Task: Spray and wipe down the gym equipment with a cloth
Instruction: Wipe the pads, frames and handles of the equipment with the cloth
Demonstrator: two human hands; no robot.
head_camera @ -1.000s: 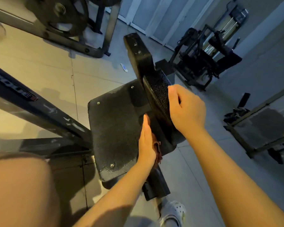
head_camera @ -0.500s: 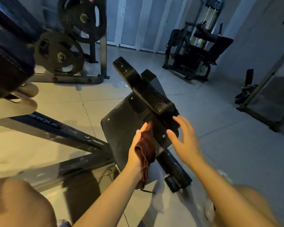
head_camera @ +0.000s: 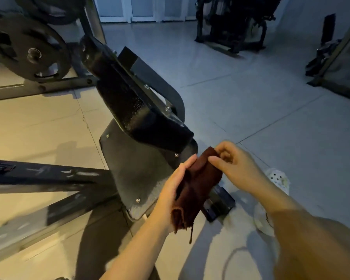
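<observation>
Low and right of centre, the left hand [head_camera: 171,190] cradles the dark red cloth [head_camera: 196,184] while the right hand [head_camera: 233,165] pinches its upper corner, its long axis running lower-left to upper-right, just beside the black pad [head_camera: 133,104] rising up-left.

The cloth [head_camera: 196,186] is dark reddish-brown, bunched and folded lengthwise, hanging slantwise with a frayed corner and a loose thread dangling at its lower end. It sits just in front of the lower edge of the gym machine. The machine's black textured pad [head_camera: 127,98] tilts steeply upward to the left, bolted onto a flat dark metal plate [head_camera: 133,164] that stands on the tiled floor.
</observation>
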